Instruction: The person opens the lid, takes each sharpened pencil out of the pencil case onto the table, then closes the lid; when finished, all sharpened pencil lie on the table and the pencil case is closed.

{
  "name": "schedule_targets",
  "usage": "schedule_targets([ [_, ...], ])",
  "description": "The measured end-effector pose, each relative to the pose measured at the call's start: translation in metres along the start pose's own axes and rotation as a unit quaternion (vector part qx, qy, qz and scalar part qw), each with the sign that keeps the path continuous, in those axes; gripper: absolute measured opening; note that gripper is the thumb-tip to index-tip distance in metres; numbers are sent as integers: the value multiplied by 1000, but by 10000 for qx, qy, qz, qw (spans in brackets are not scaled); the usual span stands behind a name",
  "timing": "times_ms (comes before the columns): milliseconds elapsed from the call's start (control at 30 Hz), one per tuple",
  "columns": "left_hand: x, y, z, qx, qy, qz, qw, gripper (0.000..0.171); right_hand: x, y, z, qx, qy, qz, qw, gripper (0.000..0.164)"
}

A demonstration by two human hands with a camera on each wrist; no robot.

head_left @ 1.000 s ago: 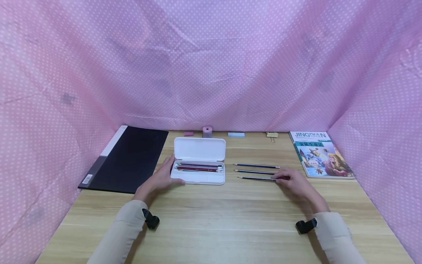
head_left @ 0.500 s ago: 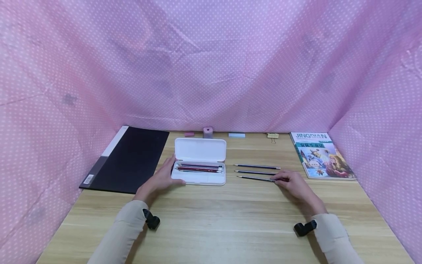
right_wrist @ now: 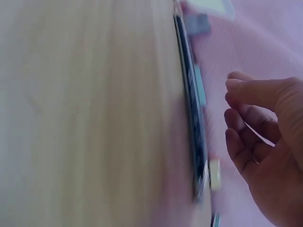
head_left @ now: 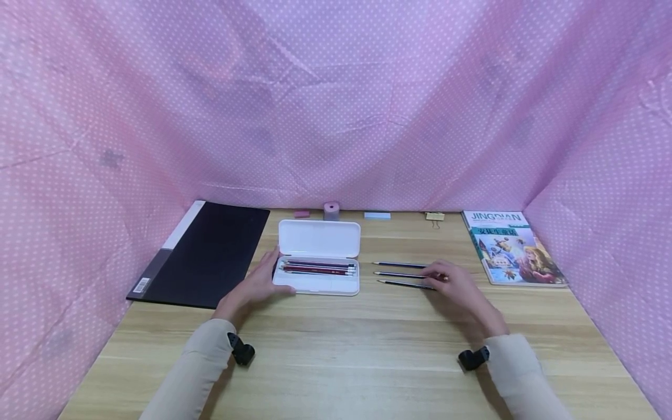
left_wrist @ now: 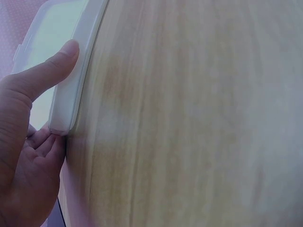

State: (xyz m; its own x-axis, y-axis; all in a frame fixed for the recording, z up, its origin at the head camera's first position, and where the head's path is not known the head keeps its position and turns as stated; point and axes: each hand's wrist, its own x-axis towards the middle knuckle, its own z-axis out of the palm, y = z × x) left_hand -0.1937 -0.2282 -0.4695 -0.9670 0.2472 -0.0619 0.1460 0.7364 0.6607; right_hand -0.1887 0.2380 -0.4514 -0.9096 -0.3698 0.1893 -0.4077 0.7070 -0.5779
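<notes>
A white pencil case (head_left: 336, 286) lies with its lid (head_left: 319, 238) raised and several pencils (head_left: 317, 269) inside. My left hand (head_left: 254, 284) grips the case's near left corner; in the left wrist view the thumb (left_wrist: 59, 61) lies over the front rim and the fingers are bent against the end. Right of the case, three dark striped pencils lie side by side: a back one (head_left: 399, 265), a middle one (head_left: 396, 274) and a front one (head_left: 404, 284). My right hand (head_left: 455, 284) hovers over their right ends, fingers loosely bent, holding nothing, and hides part of them.
A black folder (head_left: 220, 251) lies at the left, close by the left hand. At the right is a picture book (head_left: 511, 251). Along the back edge stand a pink eraser (head_left: 301, 214), a pink roll (head_left: 331, 211), a light blue block (head_left: 377, 216) and a yellow binder clip (head_left: 434, 216).
My right hand has let go of the front pencil's end, lifted and moved left over the pencils. The front pencil has turned slightly. The left hand keeps its grip on the case.
</notes>
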Motion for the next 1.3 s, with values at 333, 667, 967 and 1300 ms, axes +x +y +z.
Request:
schedule_targets([
  [333, -1, -2, 0, -1, 25, 58, 10000, 127, 58, -59, 44, 697, -413, -750, 9939, 28],
  [667, 0, 0, -1, 62, -57, -47, 10000, 126, 85, -106, 86, 394, -1190, -786, 9890, 28],
  [967, 0, 2, -1, -26, -25, -23, 10000, 125, 98, -122, 100, -392, -1504, -890, 9838, 27],
  [1300, 0, -1, -2, 2, 1, 172, 9999, 126, 102, -116, 106, 61, -1519, -1030, 9830, 20],
])
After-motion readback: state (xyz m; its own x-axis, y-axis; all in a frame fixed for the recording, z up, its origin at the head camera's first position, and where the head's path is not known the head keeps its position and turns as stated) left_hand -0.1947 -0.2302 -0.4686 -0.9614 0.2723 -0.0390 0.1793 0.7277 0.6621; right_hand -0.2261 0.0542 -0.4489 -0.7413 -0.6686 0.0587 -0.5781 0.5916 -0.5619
